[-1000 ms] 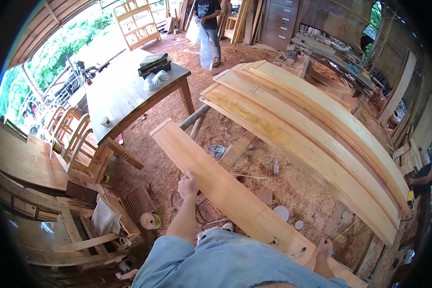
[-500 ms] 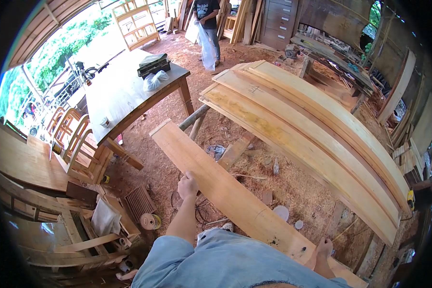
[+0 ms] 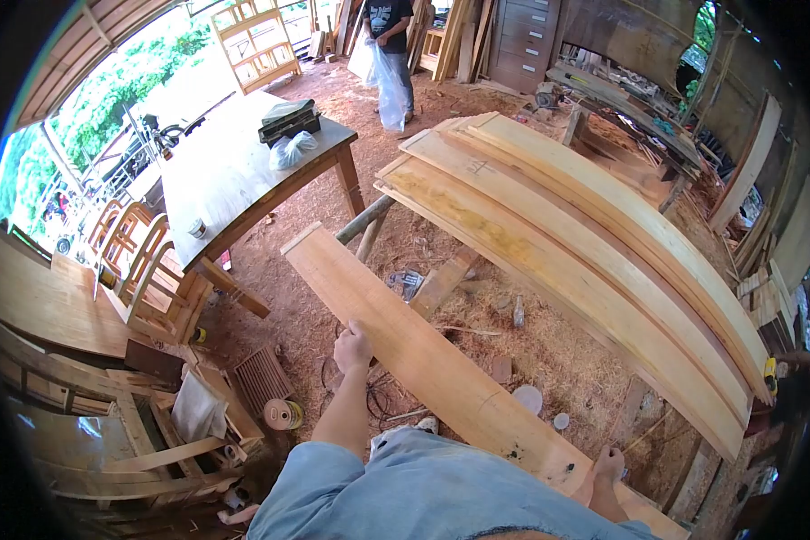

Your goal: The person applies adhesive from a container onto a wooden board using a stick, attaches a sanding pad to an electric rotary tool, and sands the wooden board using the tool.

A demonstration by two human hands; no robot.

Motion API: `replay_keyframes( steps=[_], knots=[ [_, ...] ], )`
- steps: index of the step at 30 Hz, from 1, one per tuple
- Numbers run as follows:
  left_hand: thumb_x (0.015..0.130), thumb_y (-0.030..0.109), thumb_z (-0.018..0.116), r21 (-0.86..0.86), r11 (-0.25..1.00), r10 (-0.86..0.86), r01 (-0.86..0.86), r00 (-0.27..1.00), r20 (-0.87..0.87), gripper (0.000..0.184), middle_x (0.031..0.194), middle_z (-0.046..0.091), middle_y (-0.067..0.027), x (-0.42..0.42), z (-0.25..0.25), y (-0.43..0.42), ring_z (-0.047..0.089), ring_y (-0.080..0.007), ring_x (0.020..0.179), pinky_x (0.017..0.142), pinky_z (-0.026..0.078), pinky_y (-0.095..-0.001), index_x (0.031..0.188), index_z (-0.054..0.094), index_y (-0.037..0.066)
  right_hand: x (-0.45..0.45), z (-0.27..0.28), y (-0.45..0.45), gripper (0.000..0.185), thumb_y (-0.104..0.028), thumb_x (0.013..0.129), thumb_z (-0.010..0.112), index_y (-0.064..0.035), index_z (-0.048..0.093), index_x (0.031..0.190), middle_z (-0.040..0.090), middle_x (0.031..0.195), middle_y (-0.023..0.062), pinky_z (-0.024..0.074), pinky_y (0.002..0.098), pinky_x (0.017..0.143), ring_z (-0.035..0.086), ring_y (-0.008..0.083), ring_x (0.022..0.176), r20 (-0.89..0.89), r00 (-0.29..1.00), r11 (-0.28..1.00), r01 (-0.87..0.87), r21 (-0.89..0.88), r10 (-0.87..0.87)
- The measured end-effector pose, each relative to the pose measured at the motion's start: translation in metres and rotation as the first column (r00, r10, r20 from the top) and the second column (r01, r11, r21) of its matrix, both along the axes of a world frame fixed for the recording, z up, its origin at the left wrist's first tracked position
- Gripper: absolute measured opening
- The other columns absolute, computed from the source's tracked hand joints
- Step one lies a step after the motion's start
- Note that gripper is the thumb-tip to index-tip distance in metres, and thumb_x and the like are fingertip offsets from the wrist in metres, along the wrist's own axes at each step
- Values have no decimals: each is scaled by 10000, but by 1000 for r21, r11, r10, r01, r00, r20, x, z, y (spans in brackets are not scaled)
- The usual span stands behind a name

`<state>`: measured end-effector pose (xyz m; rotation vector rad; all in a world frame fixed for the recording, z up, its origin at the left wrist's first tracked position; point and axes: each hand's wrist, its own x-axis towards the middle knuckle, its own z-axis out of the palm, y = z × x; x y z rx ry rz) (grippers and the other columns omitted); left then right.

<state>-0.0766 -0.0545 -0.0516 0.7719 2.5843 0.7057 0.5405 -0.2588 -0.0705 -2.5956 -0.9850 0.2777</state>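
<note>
Since the earlier frames, a co-worker's arm [image 3: 796,359] at the far right has dropped down beside the yellow tool [image 3: 770,371], and the clear plastic bag [image 3: 391,90] held by the person [image 3: 389,25] out back hangs a bit differently. The long board [image 3: 414,346] hasn't budged: it's slanted across in front of the wearer, over a dirt floor [image 3: 567,360] covered in shavings. Left hand [image 3: 353,348] is curled tight on its near edge, right hand [image 3: 608,463] bunched closed on the opposite edge further down. Can't tell if the far end rests on anything. Stacked boards [image 3: 558,243] lie just to the right. Pale-topped table [image 3: 216,171] up left has a black box [image 3: 290,126] on it, with wooden chairs [image 3: 139,256] alongside. Open-sided shed, greenery [image 3: 117,99] outside.
</note>
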Motion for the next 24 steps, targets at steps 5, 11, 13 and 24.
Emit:
replay_keyframes(
  steps=[5,11,13,24],
  knots=[
    [975,481,283,7,1000,6,-6,1000,0,648,1033,676,-258,3,5,-1,644,-412,1006,913,485,-492,1005,705,-10,1,0,1,331,-309,856,602,3,696,914,696,848,196,500,438,741,668,360,814,5,1000,999,15,-40,-15],
    [976,485,281,11,1000,-8,8,1000,-2,649,1030,678,-254,1,1,-1,646,-411,999,908,487,-493,1001,708,-4,2,-1,1,342,-323,850,609,-4,698,932,700,911,195,498,442,778,668,355,875,7,1000,998,20,-60,-20],
    [976,487,281,17,1000,-9,9,1000,-2,651,1029,677,-255,1,2,-1,646,-411,998,907,487,-493,1001,708,-4,-2,5,2,334,-318,849,611,-6,701,933,701,910,194,499,440,776,668,355,870,-6,999,998,38,-59,-38],
    [978,488,283,-1,1000,-9,9,1000,19,653,1034,674,-265,-1,0,0,642,-412,1018,922,484,-489,1016,701,-11,3,-3,0,329,-314,836,623,-4,697,915,696,869,199,502,441,752,671,357,833,16,1000,1000,20,-24,-20]
  ],
)
